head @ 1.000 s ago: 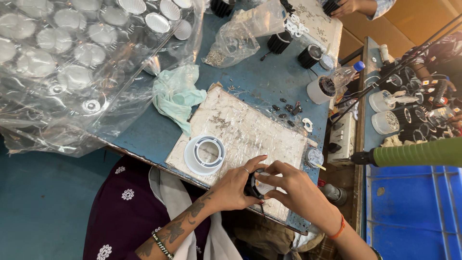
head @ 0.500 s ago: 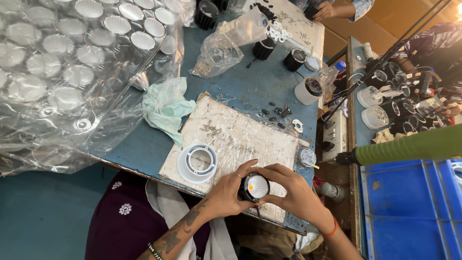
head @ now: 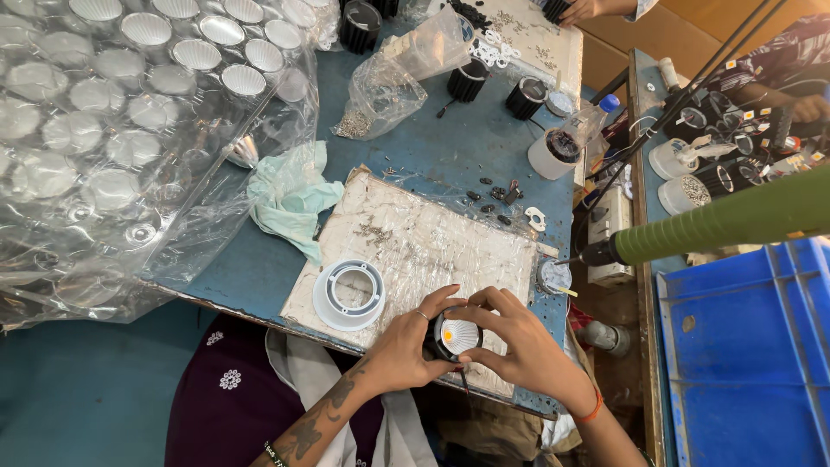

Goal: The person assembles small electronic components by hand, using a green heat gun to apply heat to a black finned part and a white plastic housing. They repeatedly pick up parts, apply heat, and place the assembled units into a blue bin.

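The blue tabletop (head: 450,147) carries everything within my reach. Its left side is taken up by a clear plastic bag of silver reflector cups (head: 112,138), laid in rows and kept well apart from my working spot, I judge so that they stay clean. In front of me lies a worn white work mat (head: 415,242), which gives a flat bed for small parts; a few loose screws are scattered on it. A crumpled pale green cloth (head: 290,199) rests at the mat's upper left corner, near enough to wipe with. A white ring housing (head: 348,294) sits flat on the mat's near left corner, just beside my left hand but not touched. A green-handled driver (head: 718,220) hangs in from the right, its tip pointing at the mat's right edge, apart from my hands. My left hand (head: 402,350) and right hand (head: 527,346) are both curled round the small black lamp body (head: 456,335), fingertips pinching its rim from either side, held over the mat's near edge with its white ribbed reflector facing up at me so the seating can be checked.
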